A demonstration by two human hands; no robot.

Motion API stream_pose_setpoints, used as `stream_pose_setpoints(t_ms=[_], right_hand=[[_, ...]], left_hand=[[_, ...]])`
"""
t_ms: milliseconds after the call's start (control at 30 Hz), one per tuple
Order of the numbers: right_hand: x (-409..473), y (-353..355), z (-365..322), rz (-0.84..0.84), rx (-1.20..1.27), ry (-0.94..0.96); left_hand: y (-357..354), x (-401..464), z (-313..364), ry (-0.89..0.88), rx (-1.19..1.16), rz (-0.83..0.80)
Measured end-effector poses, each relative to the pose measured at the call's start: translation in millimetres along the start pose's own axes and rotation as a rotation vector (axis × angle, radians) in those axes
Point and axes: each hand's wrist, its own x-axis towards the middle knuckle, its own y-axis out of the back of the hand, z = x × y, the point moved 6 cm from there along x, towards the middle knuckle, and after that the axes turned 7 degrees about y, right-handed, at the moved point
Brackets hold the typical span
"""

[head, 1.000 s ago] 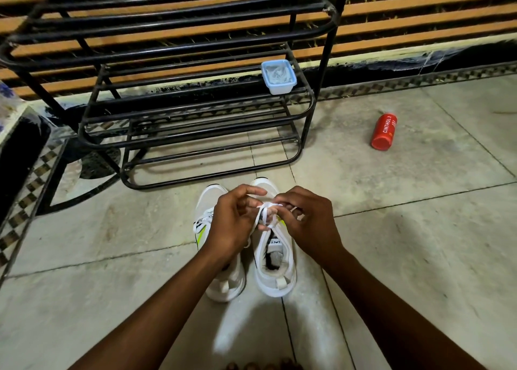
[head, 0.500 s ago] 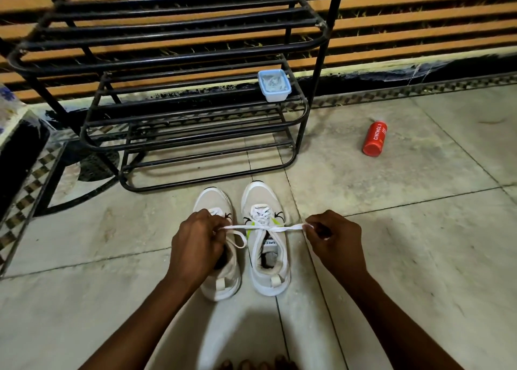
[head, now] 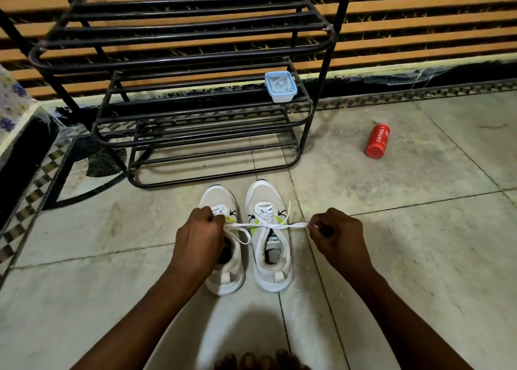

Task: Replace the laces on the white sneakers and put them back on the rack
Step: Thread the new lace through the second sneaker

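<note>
The left hand (head: 200,236) and right hand (head: 340,236) each pinch an end of the lace (head: 268,225) over the right sneaker (head: 270,238). Pulling both sides evenly should tighten the knot.

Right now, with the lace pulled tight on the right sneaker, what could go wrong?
1. Both hands, left hand and right hand, pull the lace taut sideways; a slipped grip could loosen the knot.
2. The left hand sits over the left sneaker, whose lace loop might snag.
3. The red bottle lies loose on the floor by the rack; it might roll underfoot.
</note>
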Motion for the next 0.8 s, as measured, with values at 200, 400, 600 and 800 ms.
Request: stream_pose_setpoints(t_ms=[200, 400, 600, 800], right_hand=[[-8.8, -4.2, 21.1, 0.029, 0.209, -0.295], [-13.8, -6.3, 19.4, 0.035, 0.226, -0.366], [-14.8, -5.2, 20.0, 0.045, 0.231, -0.363], [-14.4, -5.4, 18.8, 0.041, 0.205, -0.346]], left_hand=[[-2.6, -1.7, -3.0, -0.006, 0.050, -0.002], [-4.5, -1.5, -5.3, -0.009, 0.081, -0.001], [-4.6, -2.9, -5.5, -0.027, 0.062, -0.002], [-7.7, -2.3, -8.5, -0.046, 0.045, 0.016]])
